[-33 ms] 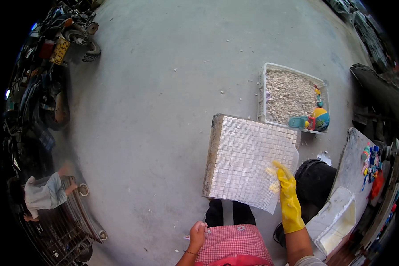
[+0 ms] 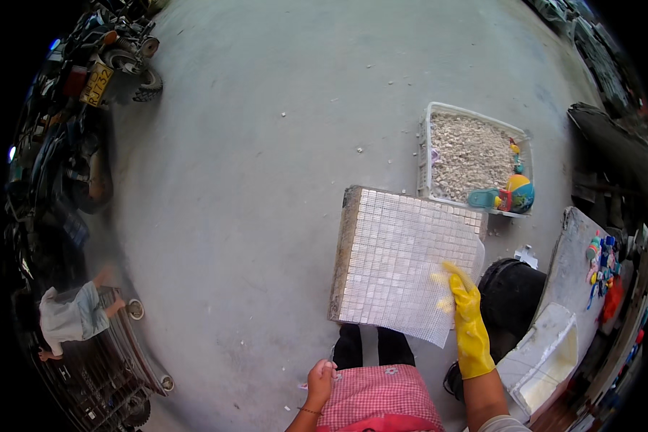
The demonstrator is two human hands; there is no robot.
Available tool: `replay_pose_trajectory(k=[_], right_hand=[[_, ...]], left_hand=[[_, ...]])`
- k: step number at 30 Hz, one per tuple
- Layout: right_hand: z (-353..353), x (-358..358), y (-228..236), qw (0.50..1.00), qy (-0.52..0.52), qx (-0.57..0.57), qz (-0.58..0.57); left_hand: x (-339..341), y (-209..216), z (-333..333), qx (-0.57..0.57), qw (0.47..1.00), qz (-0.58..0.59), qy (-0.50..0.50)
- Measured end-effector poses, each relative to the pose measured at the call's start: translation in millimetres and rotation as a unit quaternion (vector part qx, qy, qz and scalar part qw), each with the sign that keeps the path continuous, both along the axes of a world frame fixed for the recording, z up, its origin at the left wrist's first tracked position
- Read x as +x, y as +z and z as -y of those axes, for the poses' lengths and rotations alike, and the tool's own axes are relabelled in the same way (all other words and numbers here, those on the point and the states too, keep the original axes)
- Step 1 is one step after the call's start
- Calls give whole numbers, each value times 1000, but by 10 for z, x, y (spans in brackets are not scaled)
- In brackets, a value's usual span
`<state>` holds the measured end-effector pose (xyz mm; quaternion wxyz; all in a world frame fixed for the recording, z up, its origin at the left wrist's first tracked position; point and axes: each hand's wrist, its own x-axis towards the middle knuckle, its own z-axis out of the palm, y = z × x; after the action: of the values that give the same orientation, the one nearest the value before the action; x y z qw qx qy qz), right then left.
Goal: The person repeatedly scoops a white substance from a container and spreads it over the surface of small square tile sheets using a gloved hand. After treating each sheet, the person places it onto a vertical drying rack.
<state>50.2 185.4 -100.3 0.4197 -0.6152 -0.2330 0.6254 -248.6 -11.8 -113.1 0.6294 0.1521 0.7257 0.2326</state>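
Note:
In front of my knees a square board [image 2: 345, 252] stands tilted, its top covered by rows of small pale mosaic tiles [image 2: 389, 237]. A white mesh sheet [image 2: 433, 333] lies over the tiles and hangs past the near right corner. My right hand [image 2: 470, 324], in a yellow rubber glove, reaches onto the right part of the mesh with its fingers stretched out. Some fingertips look faint, either smeared or seen through the mesh. My left hand [image 2: 320, 381], bare, is closed beside the red checked apron [image 2: 378, 396]; its palm is hidden.
Beyond the board stands a white crate [image 2: 428, 155] of small pale pieces, with a colourful toy [image 2: 518, 194] at its corner. At right are a black bucket [image 2: 511, 291] and a white foam box [image 2: 536, 360]. Another person [image 2: 72, 313] lies on a cart at left, below parked motorcycles [image 2: 86, 144].

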Motion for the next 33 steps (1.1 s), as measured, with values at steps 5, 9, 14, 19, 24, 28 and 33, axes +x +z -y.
replay_pose_trajectory(k=[5, 9, 14, 19, 24, 28, 33], right_hand=[[-28, -3, 64, 1000, -8, -19, -20], [-24, 55, 100, 1000, -5, -27, 8], [-52, 129, 281, 998, 16, -28, 57], [9, 342, 342, 996, -19, -54, 74], [121, 498, 403, 973, -88, -19, 214], [40, 473, 489, 829, 20, 176, 530], [-323, -297, 314, 810, 270, 241, 461]], left_hand=[[27, 14, -41, -7, 1000, 17, 5], [60, 52, -83, -5, 1000, 16, 7], [27, -60, 53, -14, 998, 44, 49], [49, -7, -6, -30, 998, 42, 33], [97, 29, -70, -26, 998, 47, 25], [119, 4, -50, -28, 999, 39, 23], [220, 30, -156, -11, 999, 27, -21]])
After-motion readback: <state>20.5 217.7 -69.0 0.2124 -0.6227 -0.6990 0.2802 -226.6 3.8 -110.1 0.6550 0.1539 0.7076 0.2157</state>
